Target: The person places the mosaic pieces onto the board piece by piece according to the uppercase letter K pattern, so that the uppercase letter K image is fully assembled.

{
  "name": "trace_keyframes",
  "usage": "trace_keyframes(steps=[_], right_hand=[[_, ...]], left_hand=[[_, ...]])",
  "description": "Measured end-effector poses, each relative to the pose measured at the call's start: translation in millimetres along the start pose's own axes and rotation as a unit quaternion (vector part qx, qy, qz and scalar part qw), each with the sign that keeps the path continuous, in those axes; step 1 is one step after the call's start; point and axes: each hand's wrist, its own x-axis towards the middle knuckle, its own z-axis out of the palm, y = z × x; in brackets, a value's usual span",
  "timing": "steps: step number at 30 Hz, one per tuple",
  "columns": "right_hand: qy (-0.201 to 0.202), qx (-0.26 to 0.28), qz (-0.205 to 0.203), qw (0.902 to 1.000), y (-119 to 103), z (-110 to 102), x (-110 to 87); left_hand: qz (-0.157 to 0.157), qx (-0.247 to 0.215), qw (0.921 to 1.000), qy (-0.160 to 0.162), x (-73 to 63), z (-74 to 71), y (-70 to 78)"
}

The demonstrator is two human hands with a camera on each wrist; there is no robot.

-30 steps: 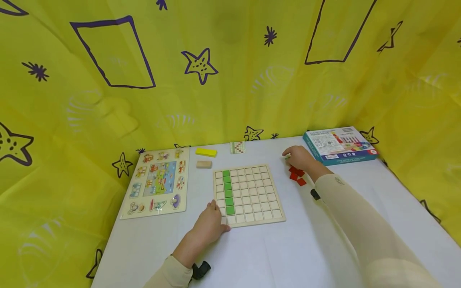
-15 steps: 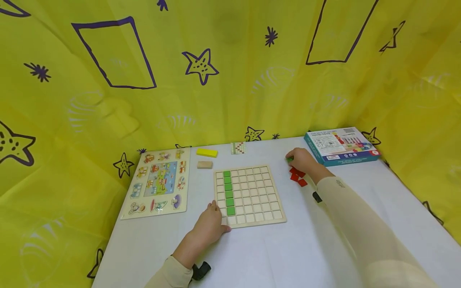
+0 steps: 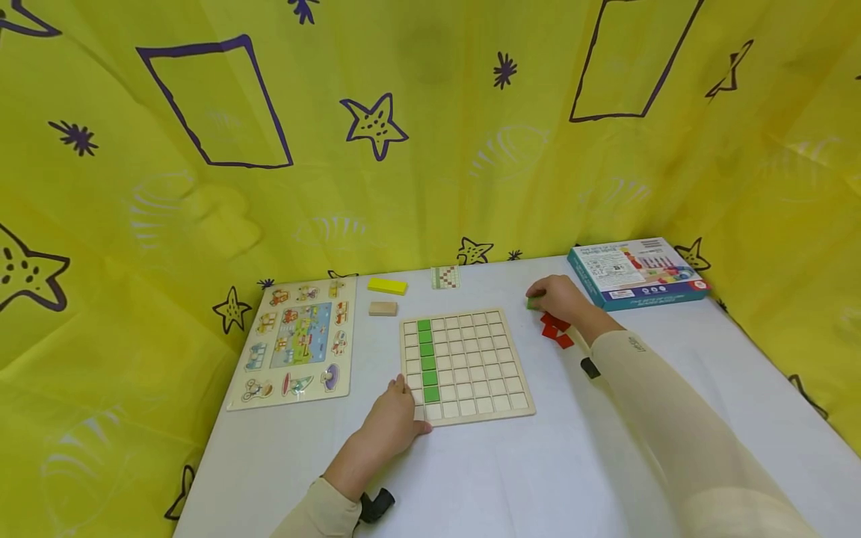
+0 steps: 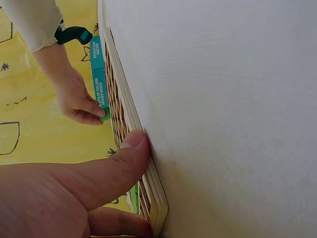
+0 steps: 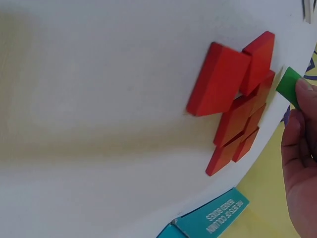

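Right hand has finger and thumb closed on a green tile, just beyond the red tiles, right of the board. Left hand holds board's near-left corner, thumb on near edge.

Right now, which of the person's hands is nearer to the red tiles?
The right hand: it is close beside the red tiles, pinching a green tile. The left hand grips the near left corner of the grid board, across it from them.
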Motion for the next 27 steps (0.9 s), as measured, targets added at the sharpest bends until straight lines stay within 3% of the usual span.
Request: trace_keyframes(steps=[10,17,27], right_hand=[[0.007,0.072,-0.027,0.9970,-27,9,0.1],[-0.021,0.103,-0.035,0.9939,-58,23,-1.8],[-0.081,0.100,-0.089,0.9876,-95,41,-9.1]], left_hand=[[-0.002,0.009,0.9999,-0.004,2.1,2.4,-2.7],[-0.002,0.005,1.0000,-0.004,2.4,2.1,-3.0],[0.003,0.000,1.0000,-0.001,1.6,1.5,-2.3]])
